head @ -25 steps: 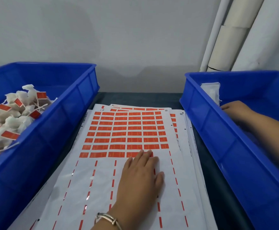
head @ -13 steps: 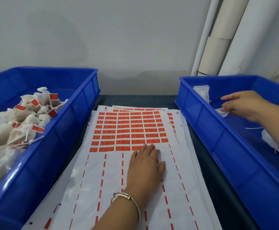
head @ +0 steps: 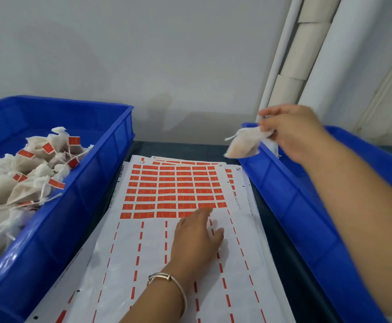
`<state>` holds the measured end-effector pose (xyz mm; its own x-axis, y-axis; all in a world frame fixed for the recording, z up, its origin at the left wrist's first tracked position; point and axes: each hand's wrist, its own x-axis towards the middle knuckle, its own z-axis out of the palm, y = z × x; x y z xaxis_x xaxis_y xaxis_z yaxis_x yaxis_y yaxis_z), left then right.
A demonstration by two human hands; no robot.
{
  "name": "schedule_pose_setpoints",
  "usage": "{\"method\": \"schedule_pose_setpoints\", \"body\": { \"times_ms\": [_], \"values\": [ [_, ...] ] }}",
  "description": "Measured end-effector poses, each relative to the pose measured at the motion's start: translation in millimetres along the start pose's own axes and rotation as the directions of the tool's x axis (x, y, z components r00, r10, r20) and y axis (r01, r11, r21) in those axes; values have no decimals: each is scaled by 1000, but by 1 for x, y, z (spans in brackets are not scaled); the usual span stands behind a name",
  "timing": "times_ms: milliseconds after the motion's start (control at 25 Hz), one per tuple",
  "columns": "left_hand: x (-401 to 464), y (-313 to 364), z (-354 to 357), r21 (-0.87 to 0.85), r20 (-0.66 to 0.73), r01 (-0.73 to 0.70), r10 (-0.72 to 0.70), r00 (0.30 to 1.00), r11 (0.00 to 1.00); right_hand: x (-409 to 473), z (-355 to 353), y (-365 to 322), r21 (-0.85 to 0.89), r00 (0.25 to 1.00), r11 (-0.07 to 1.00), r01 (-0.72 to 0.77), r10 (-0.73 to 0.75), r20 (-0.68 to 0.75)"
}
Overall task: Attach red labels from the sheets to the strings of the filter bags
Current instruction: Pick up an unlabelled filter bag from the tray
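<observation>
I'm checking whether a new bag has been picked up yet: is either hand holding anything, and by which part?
The right hand pinches a small white mesh filter bag by its upper end. The left hand rests flat on the white label sheet, holding nothing.

Dark table (head: 281,241), label sheets (head: 174,248) stacked between two blue bins (head: 92,183)
</observation>
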<state>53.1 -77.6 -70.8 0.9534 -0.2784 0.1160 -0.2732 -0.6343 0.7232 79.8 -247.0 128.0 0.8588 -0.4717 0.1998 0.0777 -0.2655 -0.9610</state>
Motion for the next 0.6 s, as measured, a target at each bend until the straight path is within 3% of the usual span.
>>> {"method": "schedule_pose_setpoints", "body": {
  "times_ms": [80,240,400,600],
  "values": [
    [1,5,-9,-270,-38,93,-107,994,958,-22,28,19,58,995,996,-64,60,75],
    [4,8,-28,-352,-274,54,-158,949,934,-59,69,73,-44,976,989,-144,149,157],
    [8,2,-31,-178,-309,-28,-29,951,984,-71,67,109,-85,981,984,-156,164,103],
    [8,-1,-25,21,-207,-119,120,971,993,-71,47,141,81,981,978,-192,194,-22]
  ]
}}
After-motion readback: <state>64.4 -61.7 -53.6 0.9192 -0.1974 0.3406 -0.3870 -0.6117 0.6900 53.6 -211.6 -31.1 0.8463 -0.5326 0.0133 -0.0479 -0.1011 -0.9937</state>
